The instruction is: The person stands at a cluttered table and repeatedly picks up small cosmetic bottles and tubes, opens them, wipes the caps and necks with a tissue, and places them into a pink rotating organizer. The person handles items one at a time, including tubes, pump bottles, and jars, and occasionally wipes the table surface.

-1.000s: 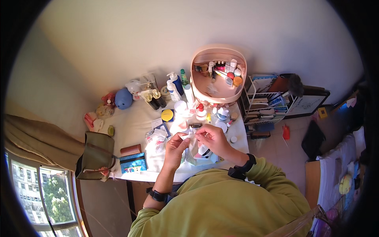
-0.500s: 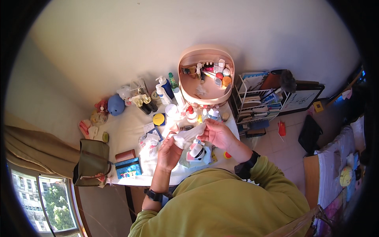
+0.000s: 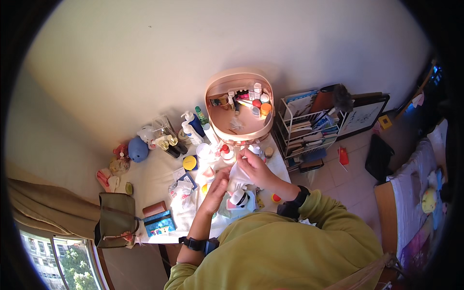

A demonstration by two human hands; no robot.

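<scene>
A thin white sheet, like a wipe or tissue (image 3: 238, 177), hangs between my two hands above the near part of the table. My right hand (image 3: 253, 169) pinches its upper end with bent fingers. On its lower left side, my left hand (image 3: 216, 189) is closed at the edge of the sheet; its fingertips are partly hidden. Just below the sheet sits a white and black rounded object (image 3: 239, 197) on a pale blue box or tray (image 3: 249, 205). Beyond my right hand stands a bottle with a red top (image 3: 225, 151).
A pink open case (image 3: 212, 123) with cosmetics stands at the back. Pump bottles (image 3: 192, 133) and a yellow round container (image 3: 190, 163) lie left of my hands. Farther left are a blue pouch (image 3: 159, 223) and an olive bag (image 3: 117, 217). A white rack (image 3: 282, 126) of books stands right.
My hands have come closer together, and the sheet that was stretched sideways now hangs more bunched and downward. The whole view has shifted slightly.
</scene>
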